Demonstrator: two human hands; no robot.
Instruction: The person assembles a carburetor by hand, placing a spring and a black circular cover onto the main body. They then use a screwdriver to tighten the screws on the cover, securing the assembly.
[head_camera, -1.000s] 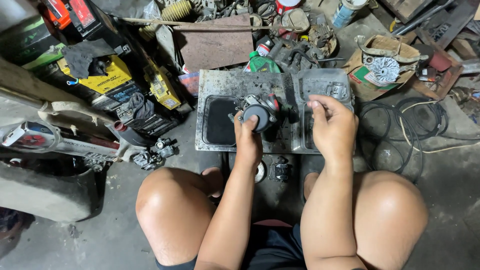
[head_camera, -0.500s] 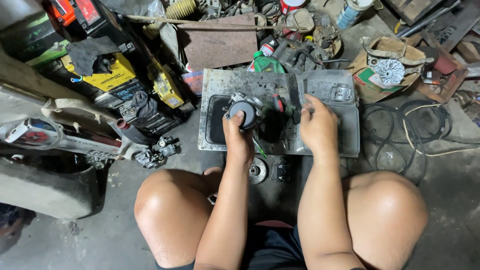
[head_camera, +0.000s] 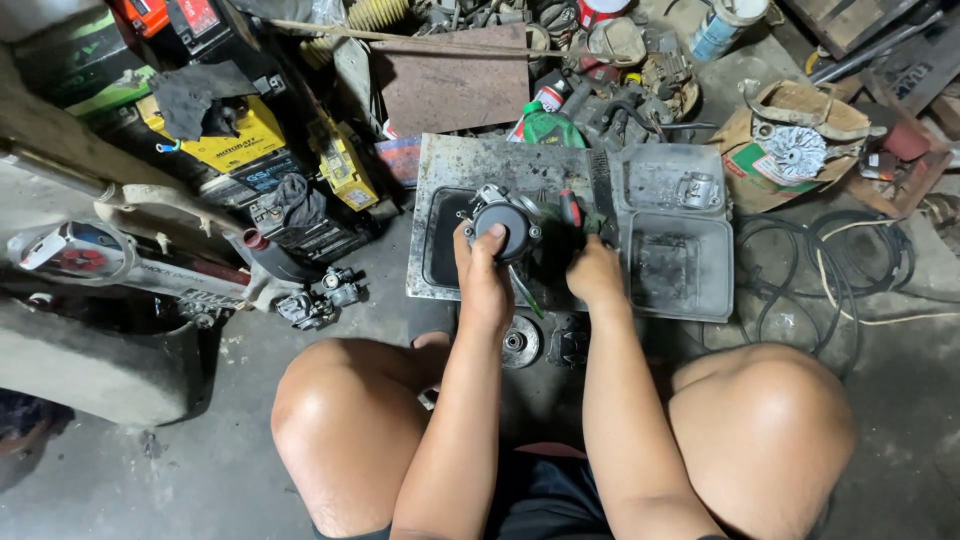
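Carburetor-like part steadied over greasy tray, screwdriver coming in from the right.
Left hand (head_camera: 483, 275) is wrapped shut around the round dark metal part (head_camera: 503, 226), holding it above the tray's left well. Right hand (head_camera: 594, 272) is closed on a red-handled screwdriver (head_camera: 571, 212) just beside it. Best kept square on the fastener, part braced against the metal tray (head_camera: 680, 300). Batteries (head_camera: 235, 140) sit left, cables (head_camera: 850, 265) right, on a dirty concrete floor (head_camera: 180, 480), cluttered workshop.

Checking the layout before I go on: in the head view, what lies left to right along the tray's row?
Yellow battery → left hand on the round grey part → right hand on a red-handled tool → tray → black cables.
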